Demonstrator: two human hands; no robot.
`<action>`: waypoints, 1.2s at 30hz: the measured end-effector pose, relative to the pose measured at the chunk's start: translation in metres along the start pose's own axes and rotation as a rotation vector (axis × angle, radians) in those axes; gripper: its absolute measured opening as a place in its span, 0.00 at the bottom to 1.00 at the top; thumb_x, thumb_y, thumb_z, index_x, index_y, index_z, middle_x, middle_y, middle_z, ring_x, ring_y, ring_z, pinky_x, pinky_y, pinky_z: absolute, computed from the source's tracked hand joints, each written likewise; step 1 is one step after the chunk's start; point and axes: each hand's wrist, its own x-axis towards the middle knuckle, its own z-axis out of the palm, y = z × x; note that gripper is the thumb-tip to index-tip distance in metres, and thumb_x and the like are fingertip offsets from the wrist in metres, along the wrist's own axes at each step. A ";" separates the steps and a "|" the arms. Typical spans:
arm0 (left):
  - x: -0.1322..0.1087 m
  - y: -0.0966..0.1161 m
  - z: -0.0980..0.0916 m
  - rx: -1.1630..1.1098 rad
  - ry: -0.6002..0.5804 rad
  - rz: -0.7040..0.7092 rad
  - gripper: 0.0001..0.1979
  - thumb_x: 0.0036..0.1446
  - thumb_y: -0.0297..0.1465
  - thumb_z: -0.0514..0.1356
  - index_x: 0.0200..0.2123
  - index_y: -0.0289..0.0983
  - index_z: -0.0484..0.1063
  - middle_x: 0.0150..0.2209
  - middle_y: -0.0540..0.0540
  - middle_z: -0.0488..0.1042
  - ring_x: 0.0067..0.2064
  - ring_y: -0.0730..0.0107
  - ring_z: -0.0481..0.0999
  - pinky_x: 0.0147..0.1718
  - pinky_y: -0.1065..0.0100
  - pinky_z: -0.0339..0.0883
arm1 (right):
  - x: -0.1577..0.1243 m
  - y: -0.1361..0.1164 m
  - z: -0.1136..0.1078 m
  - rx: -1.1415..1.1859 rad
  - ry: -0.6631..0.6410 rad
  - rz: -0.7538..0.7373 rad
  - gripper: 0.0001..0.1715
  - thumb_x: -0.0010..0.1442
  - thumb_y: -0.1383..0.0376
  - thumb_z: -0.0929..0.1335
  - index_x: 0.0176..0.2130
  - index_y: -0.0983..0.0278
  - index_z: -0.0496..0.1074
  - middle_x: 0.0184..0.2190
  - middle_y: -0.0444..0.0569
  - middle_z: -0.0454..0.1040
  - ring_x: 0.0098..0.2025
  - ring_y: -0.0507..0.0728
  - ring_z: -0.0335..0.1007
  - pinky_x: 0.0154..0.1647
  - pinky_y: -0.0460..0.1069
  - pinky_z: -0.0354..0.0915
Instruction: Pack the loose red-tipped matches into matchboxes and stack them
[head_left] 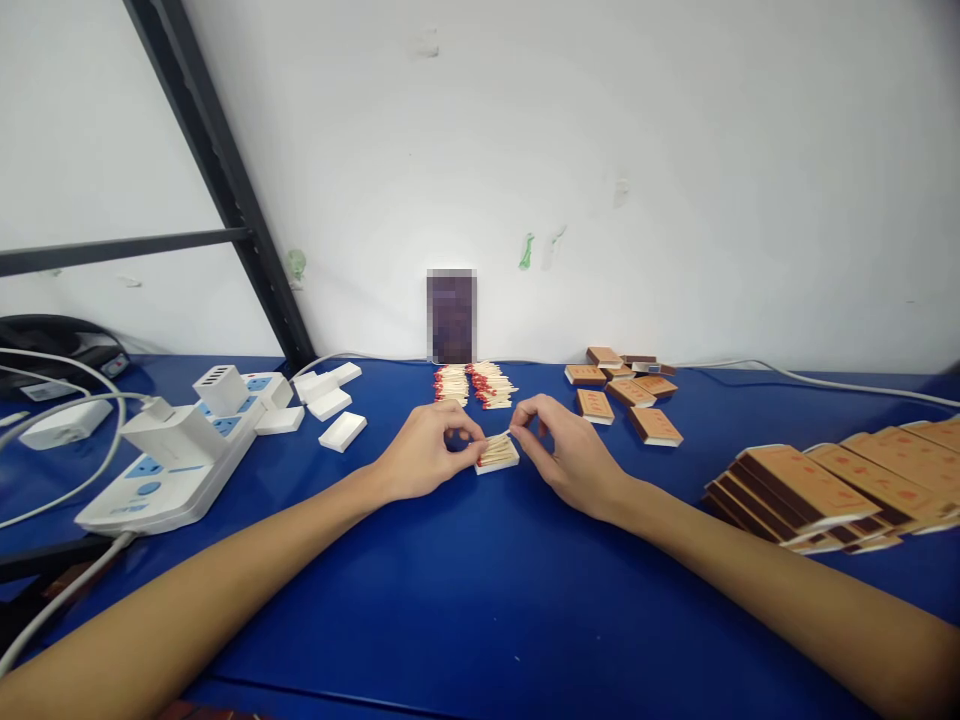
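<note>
A small white matchbox tray filled with red-tipped matches sits between my hands on the blue table. My left hand has its thumb and forefinger closed at the tray's left end, by the match heads. At the right end, the thumb and forefinger of my right hand are pinched together near the upper corner; whatever is between those fingertips is too small to tell. Just beyond lie two heaps of loose matches, a left heap and a right heap, heads pointing left.
Several white trays lie at left beside a power strip with chargers and cables. Brown matchboxes are scattered back right, and stacked matchbox sleeves stand nearer right. A dark blurred panel leans on the wall.
</note>
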 end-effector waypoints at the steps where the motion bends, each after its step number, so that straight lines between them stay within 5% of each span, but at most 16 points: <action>1: 0.000 -0.001 0.001 0.008 0.014 -0.001 0.07 0.56 0.34 0.61 0.31 0.39 0.77 0.30 0.50 0.71 0.32 0.72 0.69 0.34 0.69 0.64 | 0.000 -0.001 0.000 0.003 -0.012 -0.009 0.03 0.66 0.66 0.60 0.40 0.60 0.63 0.35 0.49 0.70 0.37 0.56 0.66 0.39 0.52 0.65; 5: 0.000 -0.005 -0.003 0.049 0.032 -0.012 0.10 0.61 0.36 0.56 0.36 0.39 0.75 0.31 0.50 0.69 0.31 0.72 0.67 0.33 0.68 0.62 | 0.002 -0.002 -0.002 0.016 -0.083 -0.063 0.09 0.67 0.65 0.60 0.47 0.60 0.64 0.42 0.51 0.72 0.45 0.58 0.67 0.46 0.54 0.64; 11: -0.004 -0.006 -0.012 0.267 -0.156 0.016 0.11 0.64 0.36 0.52 0.34 0.38 0.69 0.31 0.49 0.72 0.38 0.64 0.68 0.39 0.61 0.56 | 0.004 -0.004 -0.004 0.049 -0.239 -0.001 0.14 0.68 0.63 0.59 0.52 0.58 0.64 0.51 0.51 0.71 0.53 0.59 0.66 0.54 0.57 0.63; 17: -0.006 -0.004 -0.010 0.279 -0.232 0.016 0.14 0.66 0.38 0.49 0.32 0.37 0.66 0.34 0.48 0.70 0.40 0.63 0.67 0.39 0.61 0.54 | 0.006 -0.006 -0.007 0.097 -0.238 0.073 0.11 0.66 0.64 0.61 0.48 0.60 0.67 0.44 0.51 0.74 0.46 0.58 0.70 0.49 0.56 0.66; 30: 0.000 -0.008 -0.005 0.190 -0.240 -0.043 0.18 0.66 0.43 0.51 0.29 0.37 0.65 0.31 0.52 0.69 0.39 0.66 0.68 0.38 0.64 0.53 | 0.002 -0.007 -0.004 -0.016 -0.275 -0.013 0.08 0.68 0.63 0.59 0.42 0.60 0.66 0.38 0.47 0.73 0.38 0.55 0.67 0.44 0.54 0.62; 36: -0.005 -0.003 -0.010 0.155 -0.176 -0.015 0.15 0.66 0.43 0.50 0.39 0.39 0.67 0.37 0.49 0.72 0.42 0.64 0.69 0.42 0.61 0.55 | -0.001 -0.013 -0.010 -0.060 -0.292 -0.040 0.05 0.61 0.66 0.63 0.41 0.60 0.63 0.38 0.47 0.72 0.37 0.56 0.65 0.42 0.54 0.61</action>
